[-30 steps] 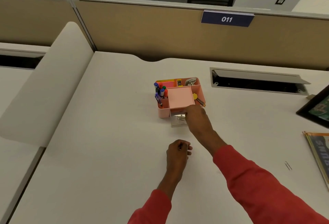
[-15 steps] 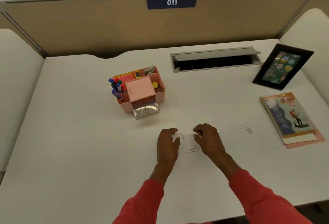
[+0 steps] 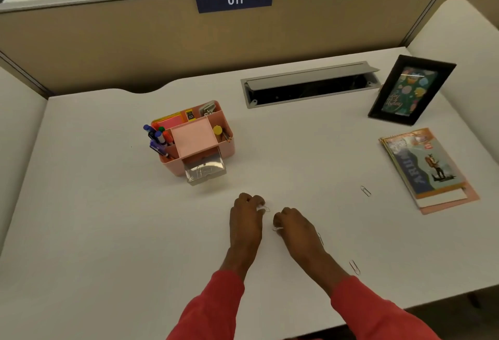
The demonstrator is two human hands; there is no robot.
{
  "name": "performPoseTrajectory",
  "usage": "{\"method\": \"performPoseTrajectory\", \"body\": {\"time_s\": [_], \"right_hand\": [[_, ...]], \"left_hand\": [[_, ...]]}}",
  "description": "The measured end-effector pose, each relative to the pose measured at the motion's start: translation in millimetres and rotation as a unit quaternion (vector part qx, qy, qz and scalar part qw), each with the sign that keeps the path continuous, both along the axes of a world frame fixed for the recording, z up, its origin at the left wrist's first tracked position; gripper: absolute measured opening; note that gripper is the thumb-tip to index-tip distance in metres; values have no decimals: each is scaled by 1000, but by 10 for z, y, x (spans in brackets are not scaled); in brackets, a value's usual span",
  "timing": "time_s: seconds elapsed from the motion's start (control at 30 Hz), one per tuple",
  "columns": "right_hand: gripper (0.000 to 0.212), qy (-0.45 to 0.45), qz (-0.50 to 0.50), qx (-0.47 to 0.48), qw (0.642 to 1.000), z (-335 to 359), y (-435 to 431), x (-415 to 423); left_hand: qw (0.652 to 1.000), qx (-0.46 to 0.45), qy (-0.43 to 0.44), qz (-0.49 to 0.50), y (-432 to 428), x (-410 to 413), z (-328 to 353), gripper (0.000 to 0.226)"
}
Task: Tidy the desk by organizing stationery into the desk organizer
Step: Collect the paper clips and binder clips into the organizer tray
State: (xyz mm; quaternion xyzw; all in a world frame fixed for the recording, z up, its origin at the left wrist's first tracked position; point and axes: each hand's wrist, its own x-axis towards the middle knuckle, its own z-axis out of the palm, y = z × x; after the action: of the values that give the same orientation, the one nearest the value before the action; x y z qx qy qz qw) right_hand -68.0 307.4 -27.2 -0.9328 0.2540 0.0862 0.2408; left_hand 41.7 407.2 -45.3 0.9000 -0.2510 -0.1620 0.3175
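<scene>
Meanwhile, both hands rested on the desk (image 3: 108,231), left hand (image 3: 246,221) and right hand (image 3: 294,227) each pinching a paper clip (image 3: 266,208) in curled fingers.

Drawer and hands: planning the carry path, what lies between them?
Head view: bare desk between the drawer and both hands, left and right.

Our left hand (image 3: 244,227) and right hand (image 3: 299,231) bare, no rings, watch or gloves that we can see, long red sleeves (image 3: 213,310) ending at both wrists, plain fabric, unmarked
</scene>
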Motion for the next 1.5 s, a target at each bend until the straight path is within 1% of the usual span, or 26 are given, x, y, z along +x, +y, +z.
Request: {"method": "performPoseTrajectory", "body": {"time_s": [0.1,0.23,0.37,0.4,0.47,0.53,0.6,0.67,0.73,0.77,0.8,0.83,0.87,0.9,0.97,1.03,1.07,1.13,1.23,1.3,1.33,1.37,1.4,1.43,1.47,1.5], "right_hand": [[18,-9,-4,0,1000,5,14,0],[17,4,7,-20,1000,-56,18,-13],[20,32,4,-25,999,-42,7,34],[21,25,2,-25,999,-10,7,60],[16,-24,-16,-20,999,101,0,172],[12,-102,-42,5,994,277,16,401],[11,-178,-43,26,983,478,91,741],[12,-223,-15,18,975,689,220,1145],[14,-247,24,-2,969,839,357,1523],[15,-247,35,9,968,869,410,1684],[17,-227,51,14,972,852,443,1816],[18,-201,75,-2,977,824,478,1924],[19,-169,94,-23,981,788,501,2011],[20,-129,116,-50,984,749,511,2071],[20,-76,125,-58,987,708,514,2134],[22,-81,103,-32,991,717,514,2142],[25,-89,80,5,993,693,525,2135],[27,-108,87,18,990,658,509,2100],[24,-153,146,-31,977,664,472,2021],[21,-206,108,-49,971,629,387,1857],[19,-244,88,-88,962,600,345,1723],[16,-271,53,-90,957,560,309,1549],[14,-275,13,-70,959,519,293,1342],[13,-260,-19,-42,965,404,255,1148],[15,-227,-35,-7,973,296,229,962],[18,-179,-29,22,983,169,212,806]], "left_hand": [[1000,19,-9,-2,-10,15,-1,13],[997,60,-31,-22,-32,32,-2,8],[996,70,-32,-38,-17,59,19,7],[996,68,-34,-42,0,70,13,9],[996,64,-42,-48,62,97,24,13],[996,59,-40,-45,127,137,30,15],[998,43,-23,-28,188,171,32,19],[999,-3,37,2,240,178,45,25],[990,-69,119,39,298,181,57,13],[984,-85,144,54,314,183,77,13],[983,-90,149,58,326,188,88,13],[983,-93,151,57,333,192,93,16],[984,-87,144,52,336,194,106,27],[986,-80,136,47,337,195,116,34],[993,-57,100,35,375,212,131,35],[997,-47,64,18,440,235,89,29],[998,-41,49,13,468,250,56,26],[999,-31,31,9,513,278,-20,19],[998,-46,50,8,545,321,-97,10],[994,-82,76,16,556,364,-105,7],[991,-100,83,22,564,390,-97,7],[989,-111,91,29,568,416,-82,10],[987,-119,103,37,573,437,-64,13],[984,-127,116,44,577,454,-53,18],[981,-135,129,50,578,463,-48,22],[978,-143,142,54,576,469,-35,24]]}}
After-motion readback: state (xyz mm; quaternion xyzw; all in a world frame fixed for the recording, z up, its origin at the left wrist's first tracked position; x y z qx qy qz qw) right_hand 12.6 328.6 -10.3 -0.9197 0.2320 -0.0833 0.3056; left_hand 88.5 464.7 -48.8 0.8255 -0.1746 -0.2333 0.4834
